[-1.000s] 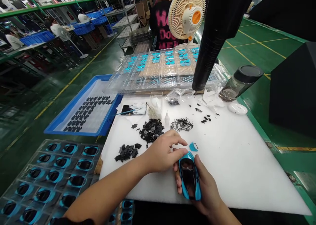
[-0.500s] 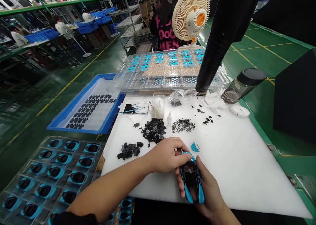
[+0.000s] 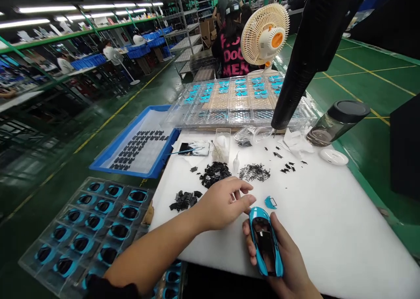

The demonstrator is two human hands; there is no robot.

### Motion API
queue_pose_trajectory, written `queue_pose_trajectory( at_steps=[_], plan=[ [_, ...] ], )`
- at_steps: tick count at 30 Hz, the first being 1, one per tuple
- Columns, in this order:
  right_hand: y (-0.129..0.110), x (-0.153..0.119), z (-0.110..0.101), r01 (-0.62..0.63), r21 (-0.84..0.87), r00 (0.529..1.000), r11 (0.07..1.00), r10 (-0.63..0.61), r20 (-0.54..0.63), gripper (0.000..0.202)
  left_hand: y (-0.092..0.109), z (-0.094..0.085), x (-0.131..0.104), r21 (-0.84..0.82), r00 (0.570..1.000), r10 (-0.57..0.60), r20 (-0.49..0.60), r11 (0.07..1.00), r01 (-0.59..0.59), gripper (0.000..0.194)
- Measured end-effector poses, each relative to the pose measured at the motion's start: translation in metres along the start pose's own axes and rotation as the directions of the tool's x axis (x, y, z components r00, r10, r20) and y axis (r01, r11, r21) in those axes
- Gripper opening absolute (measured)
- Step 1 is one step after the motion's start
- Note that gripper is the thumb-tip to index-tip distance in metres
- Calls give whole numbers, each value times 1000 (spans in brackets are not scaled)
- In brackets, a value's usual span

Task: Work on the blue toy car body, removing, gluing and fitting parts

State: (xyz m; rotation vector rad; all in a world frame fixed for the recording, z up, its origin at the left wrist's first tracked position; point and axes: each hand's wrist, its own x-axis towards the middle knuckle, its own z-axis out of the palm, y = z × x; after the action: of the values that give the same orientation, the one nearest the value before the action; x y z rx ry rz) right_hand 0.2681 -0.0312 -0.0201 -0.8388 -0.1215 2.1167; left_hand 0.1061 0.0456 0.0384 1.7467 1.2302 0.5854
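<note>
Gripping blue toy car in R hand, thumb one side, fingers t'other, dark cabin facing up. Holding L hand right by car's far end, thumb + index a narrow gap apart, rest curled; can't tell if touching. Lying just ahead of R thumb: small blue part w/ thin dark frame, flat on white mat.

Crowding L hand now! Sitting just beyond knuckles, near edge blocked by that hand: heap of black plastic parts. To L of wrist, smaller black pile. Ahead of L fingertips, scatter of tiny black bits, then white dropper bottle + clear box. Farther L, thin blue stick.

Hanging well ahead of R hand: black tube, cutting across clear trays w/ blue parts. Beyond R hand, far R: crumpled tissue, black-lidded jar, white oval dish.

Down L of L forearm: compartment tray full of blue cars; above it, blue bin w/ rows of black pcs.
</note>
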Motion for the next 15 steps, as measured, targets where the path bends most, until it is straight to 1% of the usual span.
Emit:
queue_pose_trajectory(
  at_steps=[2, 3, 5, 7, 9, 10, 12, 15],
  plan=[
    [0, 1, -1, 42, 36, 999, 998, -42, -9, 41, 2, -15, -7, 4, 994, 7, -110, 1000, -6, 28],
    [-1, 2, -1, 47, 44, 999, 998, -47, -10, 41, 1, -23, -11, 28, 987, 6, -163, 1000, -2, 26],
    [-1, 3, -2, 39, 49, 999, 998, -39, -3, 43, -4, -35, -18, 134, 974, -4, -226, 990, 35, 18],
    [-1, 4, -1, 39, 50, 999, 998, -39, -2, 45, -16, -42, -24, 312, 976, -20, -219, 946, 89, 11],
    [-2, 3, 1, 44, 42, 999, 998, -43, -16, 47, -32, -44, -29, 491, 985, -36, -170, 863, 117, 8],
    [-2, 2, 2, 45, 35, 999, 998, -44, -28, 47, -39, -43, -31, 553, 989, -48, -142, 825, 119, 8],
    [-2, 1, 4, 41, 32, 998, 999, -40, -45, 48, -53, -40, -35, 623, 991, -79, -108, 771, 129, 7],
    [-3, -1, 5, 24, 40, 999, 999, -23, -43, 48, -64, -32, -38, 677, 988, -112, -108, 719, 156, 7]
  ],
)
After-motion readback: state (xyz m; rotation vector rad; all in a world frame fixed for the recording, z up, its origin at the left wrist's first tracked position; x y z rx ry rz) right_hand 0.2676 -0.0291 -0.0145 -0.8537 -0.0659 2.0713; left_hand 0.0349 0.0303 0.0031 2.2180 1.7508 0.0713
